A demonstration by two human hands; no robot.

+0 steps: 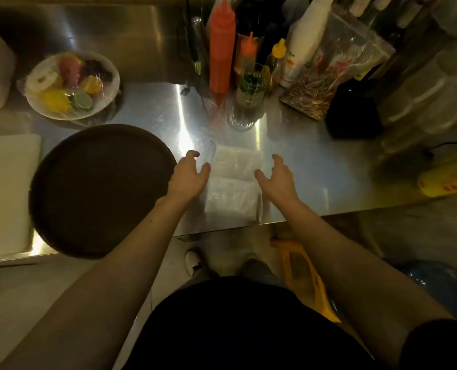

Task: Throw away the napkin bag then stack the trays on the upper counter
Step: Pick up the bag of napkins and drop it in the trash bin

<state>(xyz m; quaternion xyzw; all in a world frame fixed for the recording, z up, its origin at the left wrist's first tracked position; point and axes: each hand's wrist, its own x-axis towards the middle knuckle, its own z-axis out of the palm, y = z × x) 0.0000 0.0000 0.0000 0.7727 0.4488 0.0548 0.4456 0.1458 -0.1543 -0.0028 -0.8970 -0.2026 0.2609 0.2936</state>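
Head view: single frame, wide angle, looking down over both forearms onto a steel bench.
Writing: none legible; print on the white bottle and red marks on the yellow object at the right edge too blurred to read.
Napkin bag: clear plastic, white contents, lying flat near the front edge of the bench, between the two hands.
Left hand: fingers spread and curled, palm down, just beside the left edge of the bag; contact cannot be told.
Right hand: fingers spread and curled, just beside the right edge of the bag; holding nothing.
Tray: round, dark, nothing on it, left of the bag, overhanging the front edge of the bench; left forearm crosses its right rim.
White slab: flat, at far left, beside the tray.
Plate: white, back left, covered in clear film; cut fruit under it, with yellow pieces, a lime half, a pink piece.
Red squeeze bottle: upright, back centre; smaller orange-tipped bottle and yellow-capped bottle just to its right.
Glass: ribbed, behind the bag, green-tipped picks inside.
Clear box: tilted, back right, holding thin sticks and wrappers.
Dark block: right of the box.
Floor: shoe and yellow frame below the bench edge.
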